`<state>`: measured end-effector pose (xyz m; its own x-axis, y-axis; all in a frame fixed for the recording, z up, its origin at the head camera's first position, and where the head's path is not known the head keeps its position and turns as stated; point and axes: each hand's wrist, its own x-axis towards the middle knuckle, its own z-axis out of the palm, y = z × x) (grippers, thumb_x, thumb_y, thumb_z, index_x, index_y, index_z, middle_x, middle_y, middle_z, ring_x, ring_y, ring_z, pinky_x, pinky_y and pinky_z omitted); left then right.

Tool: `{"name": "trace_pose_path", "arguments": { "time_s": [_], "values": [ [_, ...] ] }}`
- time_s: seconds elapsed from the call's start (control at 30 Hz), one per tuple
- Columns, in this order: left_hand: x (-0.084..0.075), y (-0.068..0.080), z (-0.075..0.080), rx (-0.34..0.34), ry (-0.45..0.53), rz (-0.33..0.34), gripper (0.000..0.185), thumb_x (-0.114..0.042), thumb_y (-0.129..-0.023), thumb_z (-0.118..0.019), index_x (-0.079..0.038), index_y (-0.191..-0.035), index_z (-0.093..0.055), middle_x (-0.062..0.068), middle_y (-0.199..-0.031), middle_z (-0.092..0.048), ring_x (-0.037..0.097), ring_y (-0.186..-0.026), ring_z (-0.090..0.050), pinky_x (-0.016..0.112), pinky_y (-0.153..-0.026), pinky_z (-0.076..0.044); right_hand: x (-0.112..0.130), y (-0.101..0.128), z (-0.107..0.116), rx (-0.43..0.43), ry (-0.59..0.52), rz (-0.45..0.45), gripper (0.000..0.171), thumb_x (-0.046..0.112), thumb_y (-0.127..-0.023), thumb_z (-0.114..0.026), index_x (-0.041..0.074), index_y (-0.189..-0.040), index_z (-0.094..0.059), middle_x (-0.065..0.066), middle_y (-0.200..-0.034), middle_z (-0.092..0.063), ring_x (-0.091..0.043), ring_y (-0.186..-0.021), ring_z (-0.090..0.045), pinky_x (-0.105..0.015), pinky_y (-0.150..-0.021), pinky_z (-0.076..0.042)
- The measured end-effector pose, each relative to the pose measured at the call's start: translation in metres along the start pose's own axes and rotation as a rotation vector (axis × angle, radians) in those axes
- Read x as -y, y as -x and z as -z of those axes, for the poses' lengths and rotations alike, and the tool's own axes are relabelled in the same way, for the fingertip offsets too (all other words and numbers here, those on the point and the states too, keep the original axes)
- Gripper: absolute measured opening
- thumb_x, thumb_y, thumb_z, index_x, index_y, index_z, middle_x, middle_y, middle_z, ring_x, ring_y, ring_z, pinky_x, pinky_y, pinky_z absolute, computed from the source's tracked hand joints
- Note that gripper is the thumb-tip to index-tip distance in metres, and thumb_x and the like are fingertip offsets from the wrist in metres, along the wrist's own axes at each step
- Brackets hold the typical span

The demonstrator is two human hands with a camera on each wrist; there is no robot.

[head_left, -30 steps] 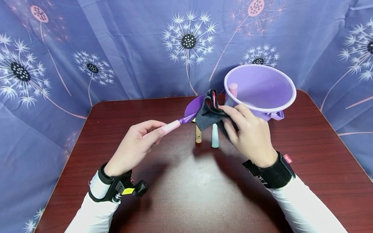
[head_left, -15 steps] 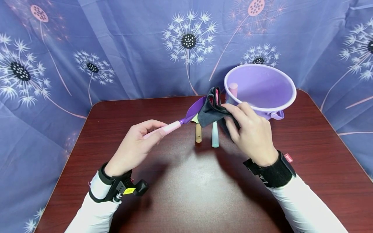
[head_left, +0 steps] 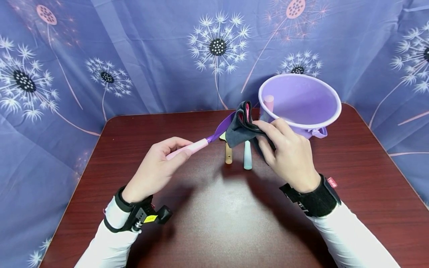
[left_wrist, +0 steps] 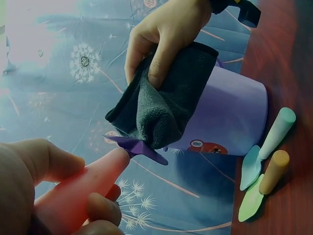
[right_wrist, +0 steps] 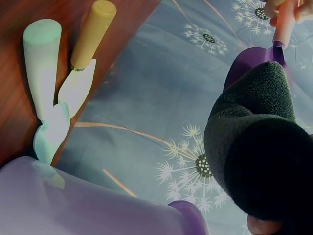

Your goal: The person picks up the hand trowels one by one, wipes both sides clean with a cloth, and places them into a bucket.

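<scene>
My left hand (head_left: 155,165) grips a small hand trowel by its pink handle (head_left: 196,146). The trowel's purple blade (head_left: 223,125) points up and away to the right, above the table. Pinched in my right hand (head_left: 291,158) is a folded dark grey cloth (head_left: 237,131) with a black edge and some pink showing in its fold. The cloth lies against the blade and covers its tip. In the left wrist view, the fuzzy cloth (left_wrist: 161,115) bunches over the purple blade (left_wrist: 139,148). My right fingertips are partly hidden behind the cloth.
A purple bucket (head_left: 299,75) stands at the back right, with a pink handle (head_left: 269,103) leaning inside it. Left of it on the table (head_left: 214,223) lie a green trowel with a wooden handle (head_left: 228,154) and a teal trowel (head_left: 247,156). Patterned fabric hangs behind.
The cloth slid up and right along the blade, then slightly back left and down. The purple blade has tilted to show more edge-on. Both hands keep their holds.
</scene>
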<state>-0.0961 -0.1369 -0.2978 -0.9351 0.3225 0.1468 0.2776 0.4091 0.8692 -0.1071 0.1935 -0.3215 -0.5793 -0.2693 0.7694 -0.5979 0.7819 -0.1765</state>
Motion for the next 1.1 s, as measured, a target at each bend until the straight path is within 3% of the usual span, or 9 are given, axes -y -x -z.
{"name": "trace_pose_path", "arguments": {
  "time_s": [0.2,0.43,1.1],
  "values": [
    [-0.002,0.0,-0.003,-0.001,-0.022,0.042,0.017,-0.031,-0.105,-0.07,-0.019,-0.115,-0.077,-0.005,-0.105,-0.074,0.017,-0.092,-0.061,0.035,-0.08,-0.048,0.003,-0.001,0.002,-0.001,-0.019,0.048,0.035,0.02,-0.103,-0.057,0.013,-0.133,-0.074,-0.007,-0.094,-0.062,-0.018,-0.054,-0.047,-0.038,-0.042,-0.036],
    [-0.002,-0.001,-0.008,0.002,-0.029,0.055,0.018,-0.037,-0.105,-0.069,-0.023,-0.111,-0.078,-0.002,-0.093,-0.069,0.017,-0.089,-0.058,0.036,-0.077,-0.045,0.006,-0.002,0.004,0.006,-0.055,0.098,0.035,0.021,-0.104,-0.057,0.013,-0.135,-0.073,-0.007,-0.094,-0.063,-0.016,-0.057,-0.05,-0.036,-0.044,-0.038],
    [-0.003,0.001,-0.007,0.022,-0.05,0.066,0.022,-0.039,-0.105,-0.068,-0.022,-0.115,-0.077,-0.008,-0.107,-0.075,0.016,-0.094,-0.062,0.042,-0.083,-0.049,0.018,-0.006,0.003,0.003,-0.119,0.229,0.031,0.017,-0.103,-0.059,0.012,-0.129,-0.075,-0.004,-0.092,-0.062,-0.015,-0.064,-0.054,-0.033,-0.048,-0.043]
  ]
}}
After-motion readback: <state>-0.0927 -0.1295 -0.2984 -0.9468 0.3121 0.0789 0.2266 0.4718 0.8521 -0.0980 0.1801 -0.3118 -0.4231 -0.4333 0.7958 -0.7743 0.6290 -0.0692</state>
